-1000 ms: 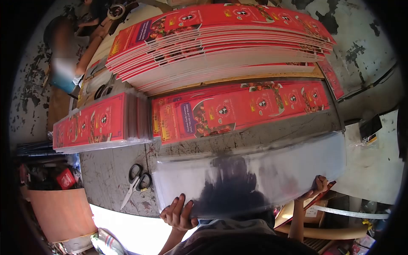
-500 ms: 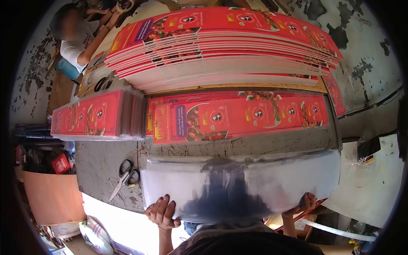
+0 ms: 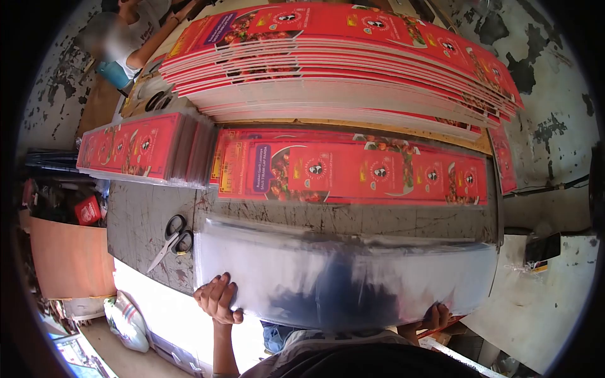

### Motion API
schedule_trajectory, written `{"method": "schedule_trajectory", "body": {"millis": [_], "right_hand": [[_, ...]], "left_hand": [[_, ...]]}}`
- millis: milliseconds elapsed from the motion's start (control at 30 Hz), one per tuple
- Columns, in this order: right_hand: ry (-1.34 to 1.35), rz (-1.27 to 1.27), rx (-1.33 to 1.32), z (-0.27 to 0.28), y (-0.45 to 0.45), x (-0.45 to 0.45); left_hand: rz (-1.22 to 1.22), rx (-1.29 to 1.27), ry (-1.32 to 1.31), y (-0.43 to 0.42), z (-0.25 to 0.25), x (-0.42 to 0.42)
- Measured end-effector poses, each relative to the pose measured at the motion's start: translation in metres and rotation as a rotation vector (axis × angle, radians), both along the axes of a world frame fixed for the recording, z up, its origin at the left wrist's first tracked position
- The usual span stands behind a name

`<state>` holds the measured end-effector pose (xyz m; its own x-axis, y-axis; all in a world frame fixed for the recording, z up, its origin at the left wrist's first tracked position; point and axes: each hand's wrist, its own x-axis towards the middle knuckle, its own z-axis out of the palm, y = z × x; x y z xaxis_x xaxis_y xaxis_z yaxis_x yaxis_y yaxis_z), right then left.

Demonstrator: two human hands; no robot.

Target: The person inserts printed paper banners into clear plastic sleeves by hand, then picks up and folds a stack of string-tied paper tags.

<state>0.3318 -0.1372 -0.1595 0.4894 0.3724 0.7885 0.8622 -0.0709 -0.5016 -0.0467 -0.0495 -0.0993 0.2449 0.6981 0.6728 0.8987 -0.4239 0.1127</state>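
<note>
A stack of clear, glossy plastic sleeves (image 3: 252, 258) lies along the front of the grey worktable, reflecting light and a dark shape. At its near left corner my left hand (image 3: 217, 299) grips the edge with the fingers curled over the top. My right hand (image 3: 435, 317) holds the near edge toward the right end, its fingers bent and partly in shadow. Black-handled scissors (image 3: 173, 239) lie just left of the sleeves, blades toward me. Beyond the sleeves, a long red printed food banner (image 3: 340, 170) in clear plastic lies flat.
A tall stack of red printed panels (image 3: 328, 25) stands at the back. Left of the banner sits a pile of plastic-covered red prints (image 3: 129, 148). A second pair of scissors (image 3: 157, 101) is behind it. A co-worker (image 3: 135, 38) is at the far left. A phone-like black object (image 3: 542, 250) lies right.
My view has shifted and tilted slightly, so the scene sits differently in frame. Both hands keep their hold on the sleeves. The round ring by the co-worker's hand is out of view.
</note>
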Motion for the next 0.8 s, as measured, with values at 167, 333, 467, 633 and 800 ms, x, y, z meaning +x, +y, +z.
{"method": "schedule_trajectory", "body": {"millis": [167,333,467,633,800], "right_hand": [[-0.012,-0.003,-0.006,0.000,-0.002,0.004],[-0.011,-0.014,0.011,-0.006,0.000,-0.005],[-0.040,-0.010,0.021,-0.003,-0.004,-0.005],[-0.105,-0.090,-0.221,0.039,-0.015,-0.010],[0.247,0.437,-0.256,0.107,-0.019,-0.041]], "left_hand": [[-0.027,0.007,0.004,0.000,0.000,-0.001],[-0.032,0.020,0.007,0.003,0.001,-0.001],[-0.049,0.028,-0.026,0.005,0.005,0.003],[-0.044,0.011,-0.060,0.004,0.005,0.004],[-0.019,0.007,-0.067,0.004,0.007,0.006]]}}
